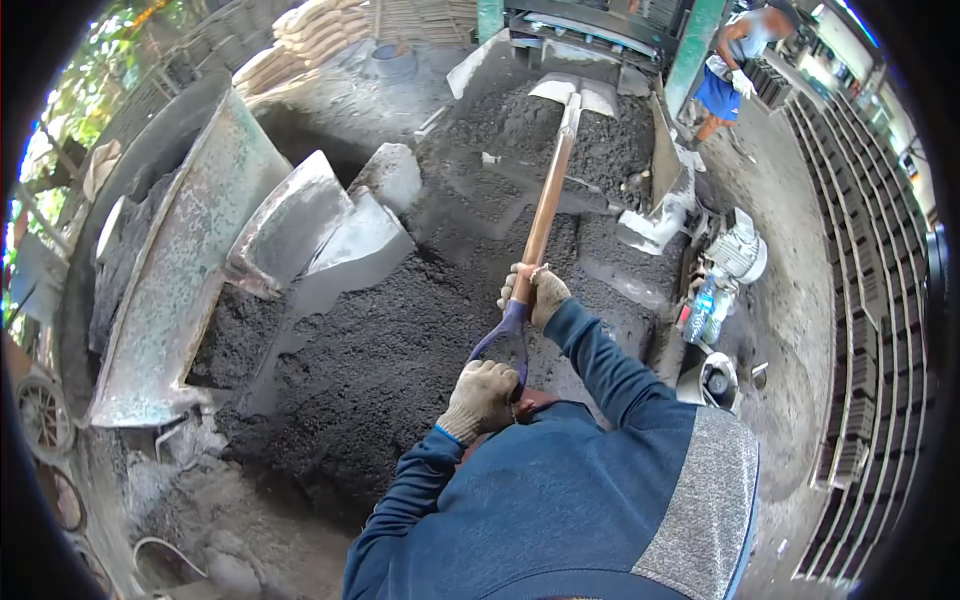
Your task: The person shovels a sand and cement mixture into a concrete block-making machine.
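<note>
A long shovel runs away from me, with a wooden shaft (551, 190) and a purple D-shaped handle (500, 345). Its pale metal blade (577, 92) is at the far end of the dark, damp, grainy material (370, 350), beside the machine. My left hand (480, 398), in a knitted glove, is closed on the D-shaped handle. Farther up, my right hand (540, 294), also gloved, wraps round the lower shaft. Both arms reach forward in blue sleeves.
A tilted metal hopper (200, 240) and metal plates (300, 215) stand left. A motor (735, 250) and plastic bottle (703, 305) are right. Another person (735, 70) stands at the upper right near long racks (870, 300). Stacked sacks (315, 30) and a bucket (395, 62) lie beyond.
</note>
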The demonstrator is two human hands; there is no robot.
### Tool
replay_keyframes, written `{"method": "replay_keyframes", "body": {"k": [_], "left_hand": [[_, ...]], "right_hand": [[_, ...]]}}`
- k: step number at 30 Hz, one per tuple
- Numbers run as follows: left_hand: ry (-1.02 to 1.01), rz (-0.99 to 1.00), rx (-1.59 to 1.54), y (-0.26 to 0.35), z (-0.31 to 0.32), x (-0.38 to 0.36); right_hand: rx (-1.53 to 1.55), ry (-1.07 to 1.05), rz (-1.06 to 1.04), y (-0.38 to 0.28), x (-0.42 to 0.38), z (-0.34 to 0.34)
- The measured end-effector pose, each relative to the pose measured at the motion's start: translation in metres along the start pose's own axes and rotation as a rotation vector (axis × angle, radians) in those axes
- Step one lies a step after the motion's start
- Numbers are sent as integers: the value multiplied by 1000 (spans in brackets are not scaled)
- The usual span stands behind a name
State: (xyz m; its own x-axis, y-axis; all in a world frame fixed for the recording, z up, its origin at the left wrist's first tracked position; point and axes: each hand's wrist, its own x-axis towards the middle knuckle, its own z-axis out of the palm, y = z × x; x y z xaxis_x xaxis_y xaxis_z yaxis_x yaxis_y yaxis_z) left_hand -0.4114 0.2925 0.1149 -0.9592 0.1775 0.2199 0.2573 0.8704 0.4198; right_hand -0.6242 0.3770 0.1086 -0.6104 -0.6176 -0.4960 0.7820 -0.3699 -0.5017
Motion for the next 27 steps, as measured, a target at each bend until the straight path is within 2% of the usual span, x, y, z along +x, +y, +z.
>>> {"method": "replay_keyframes", "body": {"k": [1,3,4,6,7,9,11,12,13,15,16,18,19,21,22,24,26,27], "left_hand": [[34,42,-146,-8,7,-3],[110,128,-329,-17,1,-18],[145,57,-457,-19,-7,-31],[225,-77,-712,-27,-22,-53],[160,-202,-855,-37,-29,-70],[180,-474,-1058,-68,-15,-107],[173,-647,-1347,-99,8,-139],[188,-668,-1479,-105,11,-148],[186,-688,-1610,-109,14,-151],[154,-664,-1808,-108,11,-129],[140,-620,-1881,-102,5,-109],[110,-540,-2040,-87,-9,-68],[97,-499,-2126,-79,-18,-44],[256,-687,-2265,-52,-39,0],[343,-788,-2323,-43,-42,16],[443,-1065,-2147,-79,1,16],[584,-1260,-2134,-104,58,-18],[661,-1353,-2117,-116,86,-35]], "right_hand": [[32,112,37,13,-1,-6],[-291,265,-77,19,24,-36],[-451,343,-136,17,26,-47],[-456,412,-217,3,-7,-46],[-466,443,-262,-8,-20,-40],[-635,506,-362,0,-52,-39],[-819,580,-413,21,-101,-35],[-833,566,-379,31,-112,-55],[-941,540,-460,49,-123,-84],[-969,543,-349,71,-174,-82],[-882,525,-211,78,-197,-78],[-957,412,-32,85,-243,-60],[-1066,332,-172,91,-255,-66],[-1295,168,-451,106,-275,-85],[-1349,317,-378,112,-289,-96],[-1432,616,-215,119,-315,-116],[-1786,952,-3,119,-355,-106],[-1729,1041,3,127,-365,-121]]}}
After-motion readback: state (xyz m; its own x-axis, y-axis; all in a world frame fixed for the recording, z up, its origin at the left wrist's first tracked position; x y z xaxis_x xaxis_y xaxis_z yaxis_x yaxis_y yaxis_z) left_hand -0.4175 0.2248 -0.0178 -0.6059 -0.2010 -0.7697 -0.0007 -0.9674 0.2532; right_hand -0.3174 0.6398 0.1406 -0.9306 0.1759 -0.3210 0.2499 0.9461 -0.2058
